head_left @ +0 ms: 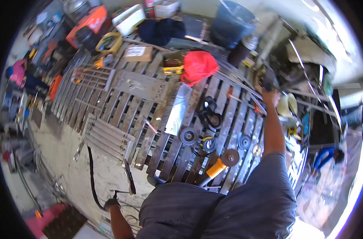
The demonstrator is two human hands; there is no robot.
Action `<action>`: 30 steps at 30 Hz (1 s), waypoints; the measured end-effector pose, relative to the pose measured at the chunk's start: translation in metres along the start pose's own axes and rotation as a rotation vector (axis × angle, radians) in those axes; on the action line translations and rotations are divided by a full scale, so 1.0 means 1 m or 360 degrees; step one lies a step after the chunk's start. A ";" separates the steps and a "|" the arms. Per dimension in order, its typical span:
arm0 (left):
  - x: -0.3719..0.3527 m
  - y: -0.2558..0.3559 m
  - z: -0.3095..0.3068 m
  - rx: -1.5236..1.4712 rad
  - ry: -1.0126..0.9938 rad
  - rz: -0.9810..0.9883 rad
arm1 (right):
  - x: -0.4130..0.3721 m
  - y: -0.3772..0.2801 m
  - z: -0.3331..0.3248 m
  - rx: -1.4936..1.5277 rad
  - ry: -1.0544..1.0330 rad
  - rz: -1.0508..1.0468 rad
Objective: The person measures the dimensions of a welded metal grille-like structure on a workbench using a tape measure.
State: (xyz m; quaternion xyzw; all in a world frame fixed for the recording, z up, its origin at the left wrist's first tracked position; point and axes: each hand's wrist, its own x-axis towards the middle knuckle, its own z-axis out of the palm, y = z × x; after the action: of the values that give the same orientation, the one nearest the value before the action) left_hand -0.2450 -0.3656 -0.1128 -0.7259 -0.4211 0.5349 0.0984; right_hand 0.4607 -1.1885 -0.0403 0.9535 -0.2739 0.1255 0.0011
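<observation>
My left hand point(111, 203) is low at the left, beside the slatted metal bench. Its fingers are closed around the end of a thick black cable point(91, 171), which hangs in a curve above the floor. My right hand point(271, 96) reaches to the far right side of the bench. It is closed on a dark, boxy thing point(268, 81) whose kind I cannot make out. Near my body lies an angle grinder point(216, 169) with a yellow body and a brown disc point(230, 157). A clamp-like metal tool point(129, 177) stands out from the bench's near left edge.
On the slatted bench point(151, 149) lie a flap disc point(188, 136), a tape measure point(208, 144), a hammer point(239, 98), a red cloth point(199, 67) and a cardboard box point(138, 53). A blue bucket point(232, 24) stands behind. Another person point(326, 157) is at the right.
</observation>
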 end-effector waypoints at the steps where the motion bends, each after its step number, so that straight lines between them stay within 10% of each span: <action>1: -0.005 0.000 0.001 0.0113 -0.0028 0.0088 | 0.024 -0.001 0.007 -0.0152 -0.0122 0.0016; 2: -0.014 0.005 -0.006 0.0183 -0.0088 0.0061 | 0.092 0.043 0.101 -0.0604 -0.0130 -0.0223; 5: 0.077 -0.001 0.067 -0.0072 -0.0161 -0.0032 | 0.096 -0.004 0.031 -0.0307 -0.0448 0.0029; 9: 0.004 0.010 -0.014 -0.0047 -0.0055 -0.0077 | 0.133 0.001 0.065 -0.0138 -0.0397 0.0123; 22: -0.006 0.012 -0.004 -0.0261 0.0032 -0.0203 | 0.169 0.030 0.098 0.0198 -0.0384 0.0274; 30: 0.057 0.003 0.076 -0.0145 -0.0055 -0.0092 | 0.088 0.003 0.065 -0.0593 0.0044 -0.0368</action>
State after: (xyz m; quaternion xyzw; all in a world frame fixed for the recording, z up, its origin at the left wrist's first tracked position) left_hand -0.3049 -0.3500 -0.1854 -0.7078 -0.4675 0.5246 0.0733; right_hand 0.5470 -1.2416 -0.0820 0.9601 -0.1811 0.0849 0.1954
